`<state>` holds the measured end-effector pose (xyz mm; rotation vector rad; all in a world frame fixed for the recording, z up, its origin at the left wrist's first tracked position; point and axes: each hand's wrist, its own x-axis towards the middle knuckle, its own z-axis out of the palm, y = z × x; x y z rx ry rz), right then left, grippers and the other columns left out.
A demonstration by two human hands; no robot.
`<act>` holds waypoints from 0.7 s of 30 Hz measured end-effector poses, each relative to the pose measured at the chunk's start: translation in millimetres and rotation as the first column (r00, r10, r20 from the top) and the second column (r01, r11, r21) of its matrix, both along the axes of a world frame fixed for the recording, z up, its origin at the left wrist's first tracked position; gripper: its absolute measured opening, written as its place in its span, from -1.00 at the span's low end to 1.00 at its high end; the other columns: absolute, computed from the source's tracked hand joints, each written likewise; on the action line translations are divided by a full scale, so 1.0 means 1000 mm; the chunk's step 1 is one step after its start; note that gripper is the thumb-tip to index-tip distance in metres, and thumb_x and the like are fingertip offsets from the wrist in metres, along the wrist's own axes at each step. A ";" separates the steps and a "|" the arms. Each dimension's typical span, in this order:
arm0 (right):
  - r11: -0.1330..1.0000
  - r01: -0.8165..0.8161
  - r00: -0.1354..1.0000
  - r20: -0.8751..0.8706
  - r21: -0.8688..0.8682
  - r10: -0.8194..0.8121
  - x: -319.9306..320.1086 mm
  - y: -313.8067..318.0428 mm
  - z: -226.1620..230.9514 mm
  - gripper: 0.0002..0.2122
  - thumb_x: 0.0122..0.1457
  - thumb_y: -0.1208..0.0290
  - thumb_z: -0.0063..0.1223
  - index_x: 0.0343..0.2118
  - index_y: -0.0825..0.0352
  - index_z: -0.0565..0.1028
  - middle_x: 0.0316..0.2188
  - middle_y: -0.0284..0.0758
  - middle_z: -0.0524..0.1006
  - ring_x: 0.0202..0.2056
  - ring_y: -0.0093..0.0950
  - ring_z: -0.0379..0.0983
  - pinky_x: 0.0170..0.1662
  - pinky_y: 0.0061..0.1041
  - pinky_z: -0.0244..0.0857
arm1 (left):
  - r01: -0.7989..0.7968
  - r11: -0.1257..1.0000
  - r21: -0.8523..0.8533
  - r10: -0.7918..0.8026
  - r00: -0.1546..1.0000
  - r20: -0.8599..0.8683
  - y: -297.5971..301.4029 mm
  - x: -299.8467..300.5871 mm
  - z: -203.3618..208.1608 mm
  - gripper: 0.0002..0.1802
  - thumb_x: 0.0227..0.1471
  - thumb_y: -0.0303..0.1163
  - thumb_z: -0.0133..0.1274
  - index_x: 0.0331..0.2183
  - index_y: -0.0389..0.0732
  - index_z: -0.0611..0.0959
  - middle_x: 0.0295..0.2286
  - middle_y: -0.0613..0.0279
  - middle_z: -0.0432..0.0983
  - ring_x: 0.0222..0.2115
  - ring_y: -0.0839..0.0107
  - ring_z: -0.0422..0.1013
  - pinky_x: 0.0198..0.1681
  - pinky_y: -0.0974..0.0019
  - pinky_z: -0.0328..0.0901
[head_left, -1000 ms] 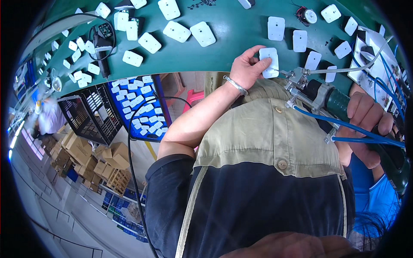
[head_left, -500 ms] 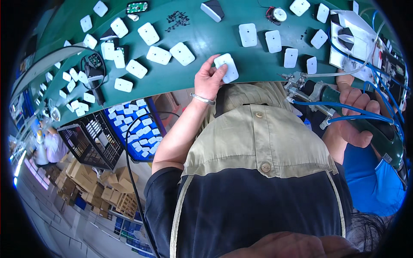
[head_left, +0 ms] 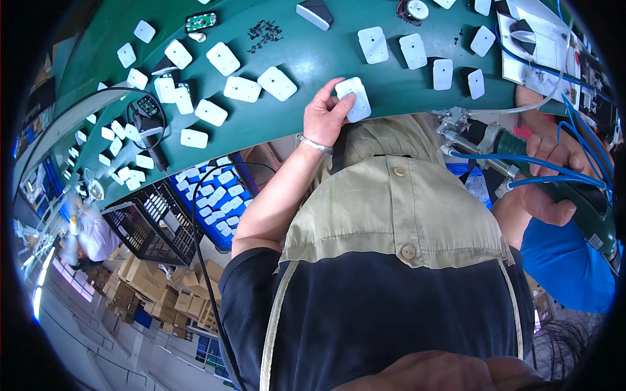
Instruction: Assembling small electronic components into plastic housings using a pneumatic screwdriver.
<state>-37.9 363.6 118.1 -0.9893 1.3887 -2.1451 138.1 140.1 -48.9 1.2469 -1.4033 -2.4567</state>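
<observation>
My left hand pinches a white, rounded plastic casing between thumb and fingers, at the near edge of the green table. A small hole shows in the casing's face. My right hand is wrapped round a green power screwdriver with a metal nose, blue air hoses and a clear tube. The nose points left toward the casing, apart from it. Several similar white casings lie on the table ahead of my left hand.
Small black screws lie in a loose pile. A black wedge-shaped case, a green circuit board and a white fixture sit farther back. Below the table edge at left are a black crate and a blue tray of casings. A co-worker's blue clothing shows at right.
The view has shifted slightly. My left hand still holds the casing, which has moved slightly right and stays near the table edge. My right hand keeps its grip on the screwdriver.
</observation>
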 end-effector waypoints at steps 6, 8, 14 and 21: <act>0.999 0.035 0.999 0.018 -0.007 -0.035 0.002 -0.003 -0.002 -0.46 -0.19 -0.04 -0.02 -0.22 0.27 0.25 -0.63 -0.46 0.23 -0.58 -0.60 0.05 -0.46 -0.56 -0.12 | 0.020 1.000 0.019 -0.020 1.000 -0.016 0.004 -0.001 0.003 -0.62 -0.14 -0.43 0.07 -0.18 -0.17 0.42 -0.59 0.36 0.43 -0.64 0.68 0.27 -0.64 0.58 0.17; 1.000 0.016 1.000 0.005 0.012 -0.016 0.002 -0.006 0.000 -0.48 -0.19 -0.04 -0.01 -0.26 0.27 0.25 -0.64 -0.47 0.22 -0.59 -0.60 0.05 -0.47 -0.57 -0.12 | 0.025 1.000 0.009 -0.025 1.000 -0.016 0.004 0.001 0.001 -0.62 -0.14 -0.43 0.07 -0.18 -0.16 0.42 -0.59 0.36 0.43 -0.64 0.68 0.27 -0.64 0.58 0.17; 0.989 0.138 0.989 0.052 0.043 -0.140 0.007 -0.013 0.004 -0.56 -0.19 -0.05 0.03 -0.47 0.22 0.20 -0.62 -0.43 0.27 -0.56 -0.56 0.11 -0.46 -0.55 0.01 | 0.018 1.000 -0.011 -0.018 1.000 -0.014 0.003 0.002 0.004 -0.61 -0.14 -0.44 0.07 -0.18 -0.19 0.42 -0.59 0.36 0.43 -0.64 0.69 0.27 -0.64 0.58 0.17; 0.997 0.071 0.997 0.012 0.022 -0.071 -0.002 -0.012 0.001 -0.49 -0.18 -0.05 -0.01 -0.29 0.28 0.27 -0.64 -0.44 0.26 -0.60 -0.59 0.09 -0.50 -0.56 -0.05 | -0.049 0.998 0.040 0.050 0.999 -0.020 -0.001 0.000 0.008 -0.60 -0.12 -0.46 0.05 -0.16 -0.20 0.39 -0.58 0.34 0.43 -0.62 0.65 0.31 -0.61 0.58 0.21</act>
